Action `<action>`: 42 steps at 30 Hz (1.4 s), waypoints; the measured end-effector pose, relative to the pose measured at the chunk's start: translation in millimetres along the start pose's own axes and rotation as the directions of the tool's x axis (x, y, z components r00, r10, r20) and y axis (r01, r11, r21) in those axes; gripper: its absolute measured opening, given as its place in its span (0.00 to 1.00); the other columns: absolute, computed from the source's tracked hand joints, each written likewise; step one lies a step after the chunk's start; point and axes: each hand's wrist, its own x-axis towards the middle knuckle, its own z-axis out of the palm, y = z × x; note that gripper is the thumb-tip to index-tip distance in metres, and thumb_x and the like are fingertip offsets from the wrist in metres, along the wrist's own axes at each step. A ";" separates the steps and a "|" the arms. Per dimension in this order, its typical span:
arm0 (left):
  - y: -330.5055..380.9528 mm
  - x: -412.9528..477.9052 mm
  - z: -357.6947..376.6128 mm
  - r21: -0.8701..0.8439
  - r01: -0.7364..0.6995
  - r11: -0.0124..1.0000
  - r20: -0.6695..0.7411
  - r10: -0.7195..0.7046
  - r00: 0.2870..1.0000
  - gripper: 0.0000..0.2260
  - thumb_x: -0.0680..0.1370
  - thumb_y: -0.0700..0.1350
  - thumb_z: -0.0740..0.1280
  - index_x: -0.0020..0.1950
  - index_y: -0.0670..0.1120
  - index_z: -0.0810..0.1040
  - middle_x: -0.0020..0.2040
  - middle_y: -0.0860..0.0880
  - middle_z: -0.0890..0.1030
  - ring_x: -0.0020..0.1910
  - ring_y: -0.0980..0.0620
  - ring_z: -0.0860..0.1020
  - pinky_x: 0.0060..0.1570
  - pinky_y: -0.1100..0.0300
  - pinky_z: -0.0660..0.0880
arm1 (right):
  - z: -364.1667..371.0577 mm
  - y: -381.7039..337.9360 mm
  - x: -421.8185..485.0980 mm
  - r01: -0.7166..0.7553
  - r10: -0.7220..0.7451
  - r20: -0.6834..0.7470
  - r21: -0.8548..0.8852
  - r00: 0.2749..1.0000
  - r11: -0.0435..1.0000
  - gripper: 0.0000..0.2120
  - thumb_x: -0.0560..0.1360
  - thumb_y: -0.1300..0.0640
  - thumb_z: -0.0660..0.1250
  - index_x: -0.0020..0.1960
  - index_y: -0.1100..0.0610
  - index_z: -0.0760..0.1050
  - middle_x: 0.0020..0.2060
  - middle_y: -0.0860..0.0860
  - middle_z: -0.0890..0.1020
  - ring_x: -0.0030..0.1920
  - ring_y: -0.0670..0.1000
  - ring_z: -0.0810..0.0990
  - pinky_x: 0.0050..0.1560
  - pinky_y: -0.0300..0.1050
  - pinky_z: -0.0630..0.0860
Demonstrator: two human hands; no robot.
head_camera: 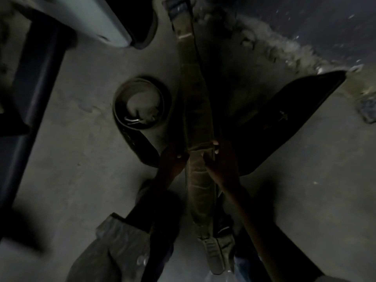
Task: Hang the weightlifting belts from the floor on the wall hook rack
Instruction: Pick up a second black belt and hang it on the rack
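A long olive-brown weightlifting belt (196,102) stretches from the top of the view down past my legs. My left hand (173,159) grips its left edge and my right hand (218,159) grips its right edge, both at mid-length. On the concrete floor to the left lies a coiled dark belt (142,104) with a metal buckle. A wide black belt (284,119) lies on the floor to the right. No wall hook rack is in view.
A dark bench frame (34,82) runs down the left side, with a pale grey pad (91,19) at the top left. A rough wall base (284,49) crosses the upper right. The scene is dim and blurred.
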 end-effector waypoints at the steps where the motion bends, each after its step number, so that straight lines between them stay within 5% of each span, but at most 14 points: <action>1: 0.0 4.6 2.1 -0.026 0.009 1.000 0.041 -0.008 0.999 0.16 0.81 0.38 0.65 0.69 0.37 0.73 0.57 0.46 0.77 0.54 0.48 0.76 0.51 0.65 0.75 | 2.8 -1.5 2.0 0.016 -0.016 -0.001 -0.026 1.000 1.000 0.28 0.77 0.46 0.70 0.72 0.56 0.70 0.66 0.56 0.76 0.64 0.56 0.77 0.63 0.54 0.77; 4: -9.0 10.2 9.2 -0.160 0.002 0.987 0.038 0.004 0.999 0.11 0.84 0.33 0.56 0.61 0.32 0.75 0.48 0.40 0.77 0.42 0.54 0.79 0.47 0.60 0.78 | 15.4 -0.5 6.8 0.034 -0.034 -0.001 -0.013 0.999 0.999 0.33 0.74 0.44 0.73 0.75 0.54 0.68 0.70 0.56 0.72 0.68 0.56 0.74 0.65 0.49 0.73; 7: 12.7 -2.5 0.9 -0.384 0.064 0.921 0.046 -0.050 0.998 0.13 0.84 0.34 0.54 0.48 0.43 0.77 0.36 0.49 0.82 0.31 0.60 0.80 0.34 0.67 0.75 | 2.3 -14.0 6.9 -0.045 0.046 -0.025 0.037 0.999 0.998 0.40 0.68 0.34 0.73 0.74 0.51 0.67 0.70 0.52 0.73 0.66 0.53 0.77 0.63 0.51 0.77; 11: 52.5 -21.4 -0.3 -0.527 0.120 0.842 0.253 0.020 0.967 0.14 0.85 0.38 0.51 0.63 0.39 0.74 0.42 0.47 0.83 0.29 0.58 0.83 0.35 0.64 0.79 | -33.1 -33.4 10.3 -0.222 0.205 0.093 0.243 0.974 0.944 0.48 0.64 0.26 0.71 0.75 0.51 0.65 0.67 0.50 0.78 0.62 0.51 0.81 0.61 0.53 0.81; 16: 88.3 -47.3 -16.8 -0.475 0.141 0.868 0.467 0.112 0.877 0.15 0.85 0.36 0.50 0.63 0.42 0.74 0.49 0.47 0.83 0.33 0.59 0.84 0.41 0.64 0.78 | -77.1 -35.9 4.5 -0.098 0.078 0.095 0.231 0.992 0.968 0.17 0.83 0.51 0.63 0.68 0.58 0.75 0.57 0.51 0.81 0.62 0.56 0.80 0.57 0.43 0.76; 18: 104.9 -63.3 -28.9 -0.535 0.123 0.836 0.358 0.093 0.929 0.11 0.85 0.36 0.53 0.58 0.39 0.75 0.40 0.48 0.82 0.31 0.58 0.82 0.37 0.63 0.78 | -89.4 -45.8 -8.9 -0.056 0.028 0.127 0.216 0.992 0.975 0.15 0.85 0.55 0.61 0.66 0.61 0.76 0.54 0.52 0.81 0.58 0.57 0.81 0.49 0.32 0.75; 20: 113.9 -80.3 -37.9 -0.542 -0.003 0.841 0.015 0.013 1.000 0.07 0.83 0.36 0.61 0.50 0.38 0.78 0.38 0.44 0.80 0.35 0.52 0.81 0.38 0.60 0.77 | -99.2 -60.9 -24.6 0.026 -0.060 0.161 0.201 0.985 0.979 0.16 0.85 0.56 0.60 0.67 0.62 0.76 0.58 0.56 0.82 0.61 0.56 0.81 0.58 0.36 0.76; 22: 127.5 -101.9 -46.5 -0.417 -0.118 0.901 -0.235 0.019 0.972 0.06 0.80 0.42 0.69 0.49 0.38 0.80 0.42 0.44 0.81 0.42 0.49 0.80 0.43 0.58 0.76 | -112.4 -82.2 -41.9 0.054 -0.100 0.168 0.262 0.981 0.964 0.13 0.85 0.57 0.61 0.65 0.62 0.77 0.56 0.56 0.83 0.58 0.51 0.83 0.61 0.49 0.79; 25: 153.5 -132.9 -72.4 -0.313 -0.223 0.923 -0.426 0.074 0.902 0.14 0.74 0.49 0.75 0.49 0.43 0.75 0.39 0.51 0.78 0.37 0.58 0.76 0.39 0.68 0.72 | -136.4 -123.3 -67.3 0.128 -0.171 0.071 0.408 0.983 0.904 0.10 0.84 0.65 0.61 0.62 0.61 0.78 0.46 0.45 0.82 0.45 0.32 0.82 0.50 0.35 0.77; 28: 185.4 -166.0 -111.1 -0.284 -0.393 0.874 -0.561 0.181 0.808 0.16 0.74 0.52 0.76 0.49 0.45 0.72 0.36 0.52 0.75 0.33 0.60 0.74 0.36 0.64 0.72 | -166.0 -166.7 -96.7 0.180 -0.192 -0.032 0.529 0.981 0.829 0.12 0.83 0.67 0.61 0.63 0.57 0.75 0.48 0.47 0.82 0.45 0.31 0.82 0.49 0.29 0.77; 31: 223.1 -204.1 -155.2 -0.294 -0.530 0.796 -0.585 0.289 0.758 0.19 0.73 0.54 0.76 0.50 0.47 0.70 0.38 0.51 0.75 0.35 0.56 0.75 0.39 0.60 0.74 | -199.5 -202.2 -133.7 0.230 -0.181 -0.142 0.627 0.973 0.744 0.13 0.84 0.63 0.60 0.67 0.61 0.77 0.56 0.55 0.84 0.54 0.45 0.85 0.57 0.42 0.82; 35: 274.1 -265.6 -215.1 -0.395 -0.496 0.774 -0.369 0.361 0.857 0.16 0.70 0.58 0.77 0.47 0.49 0.77 0.38 0.52 0.81 0.39 0.48 0.82 0.43 0.52 0.80 | -251.4 -243.4 -204.3 0.262 -0.083 -0.268 0.746 0.960 0.613 0.13 0.84 0.58 0.62 0.65 0.61 0.79 0.56 0.61 0.86 0.57 0.63 0.85 0.58 0.59 0.83; 38: 321.0 -334.3 -248.9 -0.470 -0.564 0.679 -0.162 0.562 0.811 0.06 0.79 0.43 0.71 0.47 0.40 0.81 0.29 0.56 0.81 0.31 0.60 0.79 0.34 0.64 0.76 | -293.8 -278.2 -263.2 0.309 -0.063 -0.330 0.779 0.942 0.545 0.12 0.83 0.58 0.63 0.63 0.59 0.81 0.54 0.59 0.87 0.54 0.63 0.86 0.57 0.62 0.82; 42: 380.0 -436.7 -297.4 -0.421 -0.679 0.602 -0.168 0.683 0.710 0.04 0.78 0.42 0.71 0.48 0.41 0.84 0.33 0.53 0.84 0.32 0.60 0.80 0.35 0.64 0.77 | -356.5 -335.2 -344.3 0.394 -0.122 -0.385 0.786 0.915 0.477 0.13 0.83 0.59 0.62 0.62 0.62 0.81 0.53 0.61 0.87 0.52 0.64 0.86 0.56 0.60 0.83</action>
